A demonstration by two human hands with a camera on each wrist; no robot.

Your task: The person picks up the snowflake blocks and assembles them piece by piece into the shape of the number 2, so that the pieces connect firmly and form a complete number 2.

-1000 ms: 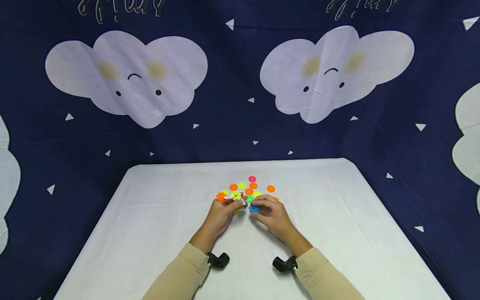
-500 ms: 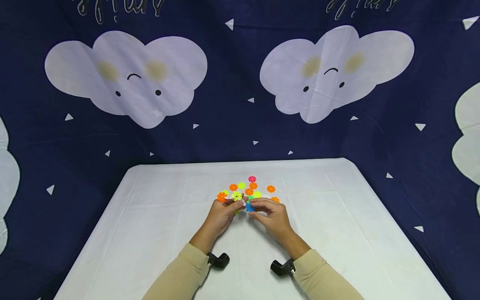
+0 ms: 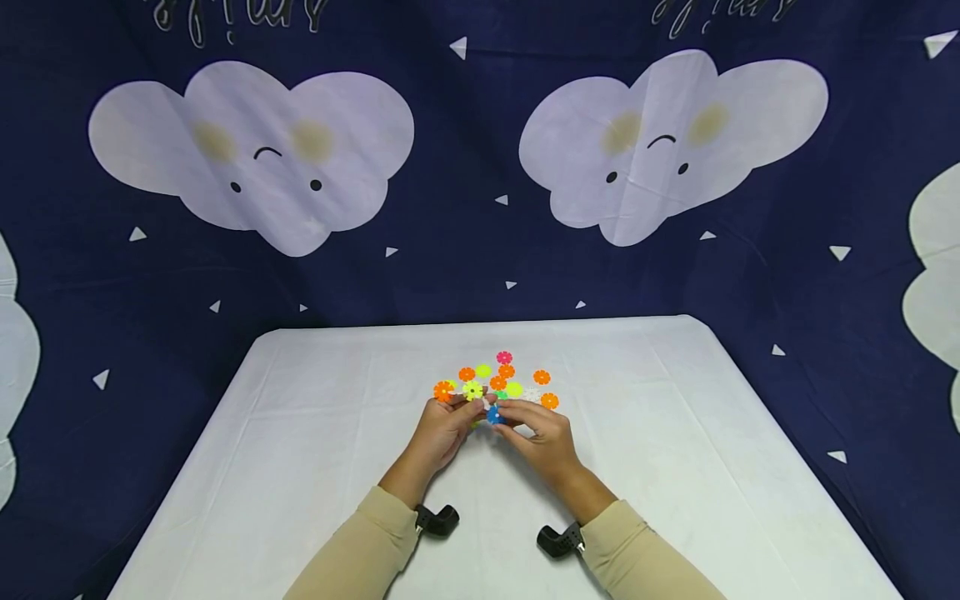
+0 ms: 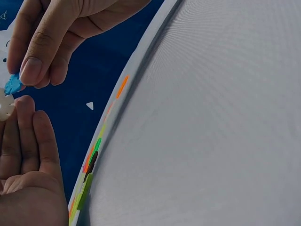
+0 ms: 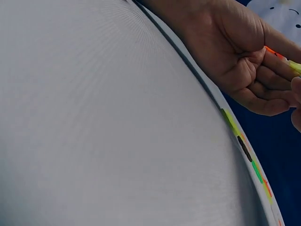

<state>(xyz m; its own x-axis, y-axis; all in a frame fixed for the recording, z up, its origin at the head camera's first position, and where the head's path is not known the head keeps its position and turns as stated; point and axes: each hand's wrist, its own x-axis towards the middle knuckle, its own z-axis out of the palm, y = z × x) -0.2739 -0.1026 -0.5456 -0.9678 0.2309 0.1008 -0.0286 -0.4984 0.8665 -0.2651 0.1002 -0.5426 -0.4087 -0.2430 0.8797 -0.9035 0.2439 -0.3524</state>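
Observation:
In the head view, my left hand (image 3: 444, 429) holds notched flower-shaped plastic discs, with an orange disc (image 3: 443, 391) and a yellow disc (image 3: 472, 390) showing above its fingers. A white disc (image 4: 5, 107) stands just past its fingertips in the left wrist view. My right hand (image 3: 546, 435) pinches a blue disc (image 3: 494, 414) between thumb and fingers. The blue disc (image 4: 13, 84) is right at the white disc's rim. Seen from the right wrist, orange (image 5: 274, 52) and yellow (image 5: 295, 67) pieces line up beyond the left palm (image 5: 235, 52).
Several loose discs lie beyond the hands on the white-covered table (image 3: 300, 467), among them a pink disc (image 3: 504, 357), a green disc (image 3: 502, 396) and an orange disc (image 3: 550, 401). A dark blue cloud-print cloth (image 3: 465, 275) hangs behind the table.
My right hand has moved left with the blue disc, bringing it up against the left hand's discs. A loose orange disc has come into view at the right. The left hand stays nearly still.

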